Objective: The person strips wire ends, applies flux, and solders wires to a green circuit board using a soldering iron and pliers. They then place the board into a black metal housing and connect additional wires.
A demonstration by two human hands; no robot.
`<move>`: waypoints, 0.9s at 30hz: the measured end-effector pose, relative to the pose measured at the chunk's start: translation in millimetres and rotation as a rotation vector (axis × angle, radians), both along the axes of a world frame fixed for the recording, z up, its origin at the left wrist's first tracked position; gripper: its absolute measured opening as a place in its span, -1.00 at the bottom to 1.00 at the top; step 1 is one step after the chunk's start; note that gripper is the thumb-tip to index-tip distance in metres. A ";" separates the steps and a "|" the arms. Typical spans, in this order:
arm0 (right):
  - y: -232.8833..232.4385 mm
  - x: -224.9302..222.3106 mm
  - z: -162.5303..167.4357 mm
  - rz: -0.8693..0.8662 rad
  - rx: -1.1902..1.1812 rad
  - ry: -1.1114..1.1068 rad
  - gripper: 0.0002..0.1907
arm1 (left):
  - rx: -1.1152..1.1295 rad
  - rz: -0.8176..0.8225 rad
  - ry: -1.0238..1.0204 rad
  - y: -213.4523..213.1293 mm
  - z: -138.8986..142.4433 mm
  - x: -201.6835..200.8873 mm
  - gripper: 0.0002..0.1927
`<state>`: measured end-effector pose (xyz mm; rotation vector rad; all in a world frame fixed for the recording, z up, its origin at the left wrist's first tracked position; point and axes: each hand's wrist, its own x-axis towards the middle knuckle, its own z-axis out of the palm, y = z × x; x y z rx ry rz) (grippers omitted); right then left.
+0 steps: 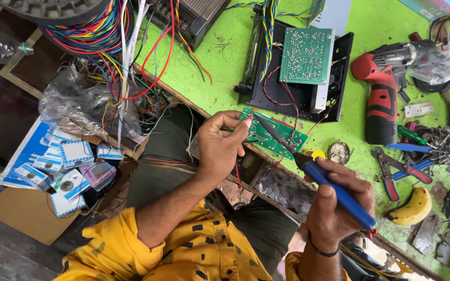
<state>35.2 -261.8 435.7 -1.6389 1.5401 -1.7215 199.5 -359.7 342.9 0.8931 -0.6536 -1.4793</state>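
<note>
Blue-white cartons point(61, 158) left of hands point(220, 143)

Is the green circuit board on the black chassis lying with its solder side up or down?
Solder side up: the green circuit board shows rows of small solder dots and no components.
</note>
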 end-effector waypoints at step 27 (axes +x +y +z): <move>8.3 5.9 -6.0 0.022 -0.012 0.003 -0.65 | -0.011 0.018 -0.015 -1.5 1.6 4.2 -0.91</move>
